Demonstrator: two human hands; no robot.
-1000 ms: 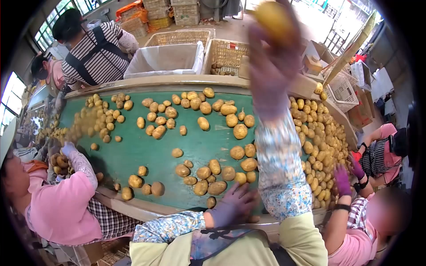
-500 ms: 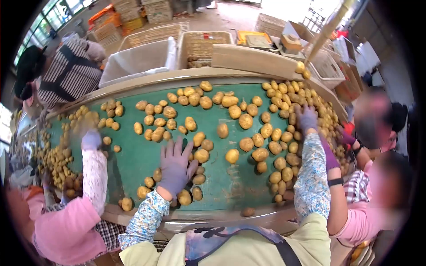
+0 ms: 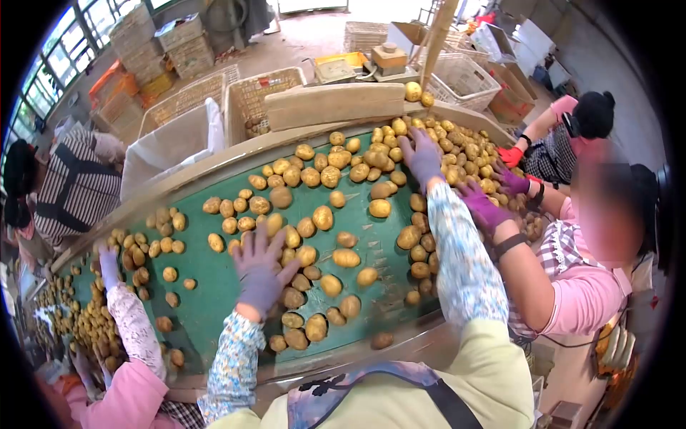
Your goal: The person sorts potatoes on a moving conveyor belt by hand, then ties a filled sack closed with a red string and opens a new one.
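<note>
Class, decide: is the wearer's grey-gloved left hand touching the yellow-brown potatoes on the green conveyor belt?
Cannot tell. The head view shows the grey-gloved left hand spread over yellow-brown potatoes, its palm hiding any contact or gap.

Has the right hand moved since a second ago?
Yes. The right hand was raised past the belt's far wooden rim; now it is down inside that rim, on the potato pile.
</note>
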